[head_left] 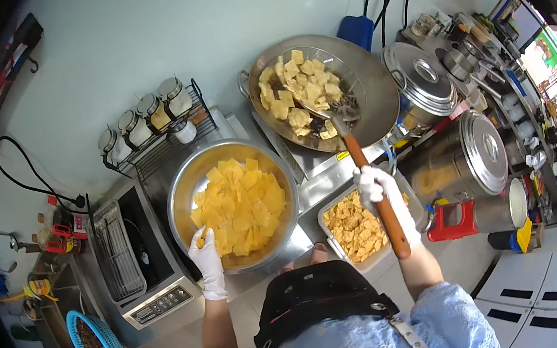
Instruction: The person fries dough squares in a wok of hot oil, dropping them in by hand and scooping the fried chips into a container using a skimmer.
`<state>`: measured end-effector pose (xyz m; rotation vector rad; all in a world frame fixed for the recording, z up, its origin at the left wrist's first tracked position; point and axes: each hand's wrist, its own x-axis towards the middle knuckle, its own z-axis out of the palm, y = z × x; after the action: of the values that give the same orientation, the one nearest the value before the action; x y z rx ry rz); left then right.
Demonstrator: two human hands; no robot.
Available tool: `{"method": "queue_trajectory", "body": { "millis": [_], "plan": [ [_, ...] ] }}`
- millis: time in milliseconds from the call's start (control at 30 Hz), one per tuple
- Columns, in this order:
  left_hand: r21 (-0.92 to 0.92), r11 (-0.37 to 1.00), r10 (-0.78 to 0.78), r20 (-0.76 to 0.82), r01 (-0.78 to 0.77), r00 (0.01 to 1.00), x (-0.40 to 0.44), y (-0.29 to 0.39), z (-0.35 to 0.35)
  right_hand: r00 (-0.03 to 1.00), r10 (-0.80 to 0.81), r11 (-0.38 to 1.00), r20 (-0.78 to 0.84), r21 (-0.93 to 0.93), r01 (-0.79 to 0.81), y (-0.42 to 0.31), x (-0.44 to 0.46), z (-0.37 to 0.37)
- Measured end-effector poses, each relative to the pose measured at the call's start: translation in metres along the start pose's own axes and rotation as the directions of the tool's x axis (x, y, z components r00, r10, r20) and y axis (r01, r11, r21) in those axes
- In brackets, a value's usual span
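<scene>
My right hand (377,183), in a white glove, grips the wooden handle of a skimmer (356,151). The skimmer's wire mesh rests in a large wok (378,87), among pale yellow square pieces (305,78) in dark oil. My left hand (207,258), also gloved, reaches over the lower left rim of a wide steel bowl (176,179). Its fingers are curled, with a bit of yellow showing between them. Flat, deeper yellow squares (244,205) are heaped in the bowl. Below the wok, a container (331,240) of browned pieces (353,227) is partly covered by my right forearm.
Seasoning jars (151,109) stand on a black rack behind the bowl. An induction cooker (160,308) is at left, near a blue basket (75,335). Lidded steel pots (422,75) and a red-handled pot (452,221) crowd the right side.
</scene>
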<state>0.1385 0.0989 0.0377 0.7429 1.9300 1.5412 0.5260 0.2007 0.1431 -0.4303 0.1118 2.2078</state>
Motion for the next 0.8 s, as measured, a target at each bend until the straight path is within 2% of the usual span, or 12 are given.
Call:
{"method": "queue_trajectory", "body": {
  "millis": [33,67,100,167,233,300,367,467,567,633,767,800],
  "plan": [
    [-0.008,1.000,-0.002,-0.005,0.002,1.000,-0.002,0.001,0.004,0.999,0.034,0.996,0.019,0.079,-0.036,0.000,-0.004,-0.001],
    [-0.012,0.999,-0.045,0.003,0.045,0.999,-0.006,0.002,0.003,0.990,-0.052,0.992,-0.132,-0.124,0.036,0.000,-0.006,-0.004],
    [-0.011,0.996,-0.084,0.015,0.085,0.996,-0.008,0.004,0.002,0.972,-0.082,0.985,-0.222,-0.169,0.044,-0.004,-0.004,0.001],
    [-0.025,0.993,-0.116,0.014,0.116,0.993,-0.005,0.010,0.006,0.984,-0.038,0.984,-0.173,-0.176,0.007,-0.013,-0.008,0.011],
    [-0.016,1.000,-0.010,0.016,0.010,1.000,-0.006,0.009,0.007,0.981,-0.031,0.951,-0.190,-0.307,-0.030,-0.029,-0.025,0.020],
    [-0.038,0.998,-0.042,0.014,0.042,0.999,-0.004,0.004,0.010,0.949,-0.159,0.843,-0.272,-0.537,-0.012,-0.041,-0.048,0.035],
    [-0.059,0.995,-0.075,0.019,0.076,0.997,-0.004,-0.004,0.012,0.892,-0.308,0.677,-0.331,-0.735,-0.039,-0.049,-0.064,0.052],
    [-0.052,0.996,-0.066,0.020,0.067,0.998,-0.006,-0.013,0.016,0.835,-0.420,0.496,-0.355,-0.860,-0.115,-0.064,-0.082,0.075],
    [-0.031,0.997,-0.073,0.027,0.073,0.997,-0.008,-0.012,0.021,0.772,-0.525,0.351,-0.360,-0.917,-0.189,-0.086,-0.092,0.070],
    [-0.053,0.991,-0.124,0.035,0.125,0.992,-0.010,-0.008,0.024,0.764,-0.542,0.236,-0.349,-0.936,-0.259,-0.099,-0.098,0.061],
    [-0.027,0.994,-0.107,0.029,0.108,0.994,-0.007,-0.012,0.026,0.734,-0.564,0.151,-0.378,-0.921,-0.358,-0.088,-0.104,0.056],
    [-0.021,0.997,-0.073,0.026,0.074,0.997,-0.008,-0.007,0.026,0.730,-0.532,0.234,-0.429,-0.903,-0.360,-0.076,-0.103,0.056]
  ]
}}
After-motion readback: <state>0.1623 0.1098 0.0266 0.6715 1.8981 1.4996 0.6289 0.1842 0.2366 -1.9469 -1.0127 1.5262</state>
